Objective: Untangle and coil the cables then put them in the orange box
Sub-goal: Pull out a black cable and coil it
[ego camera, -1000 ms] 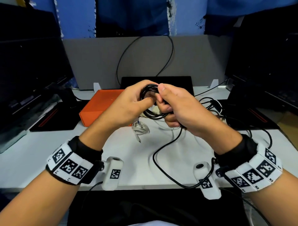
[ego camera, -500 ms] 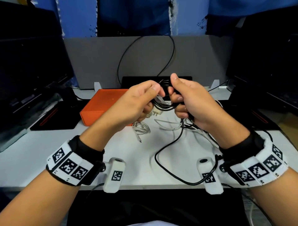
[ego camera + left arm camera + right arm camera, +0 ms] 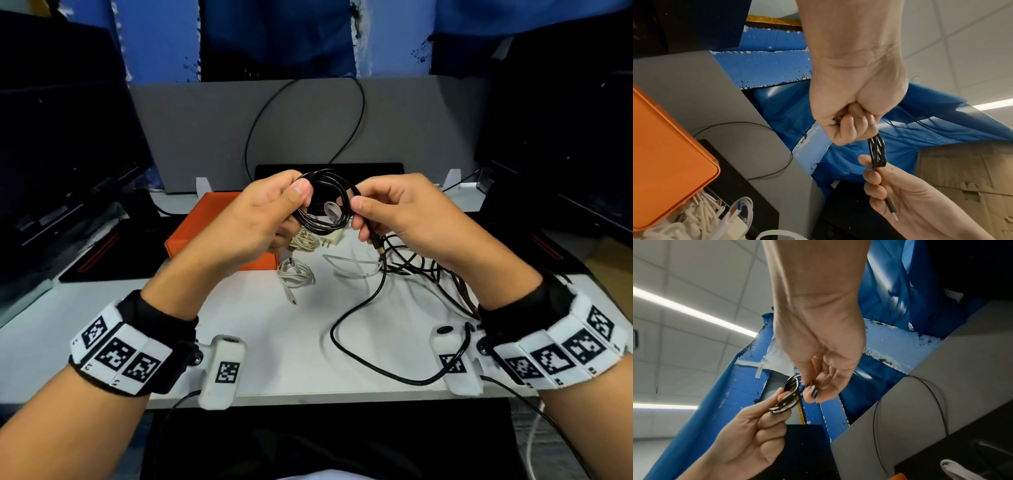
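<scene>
Grip: left hand (image 3: pixel 253 219) clutches black cable coil (image 3: pixel 323 202), right hand (image 3: pixel 407 219) pinches its tail end. Coil nearly wound; orange box (image 3: pixel 202 226) behind, closed. Tangled cables (image 3: pixel 428 270) on surface (image 3: pixel 274 342), plenty left tbh.

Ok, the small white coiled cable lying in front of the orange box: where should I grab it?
Pinch the white coil across its bundled loops from above; it lies flat on the desk, with one loose end trailing toward you.
</scene>
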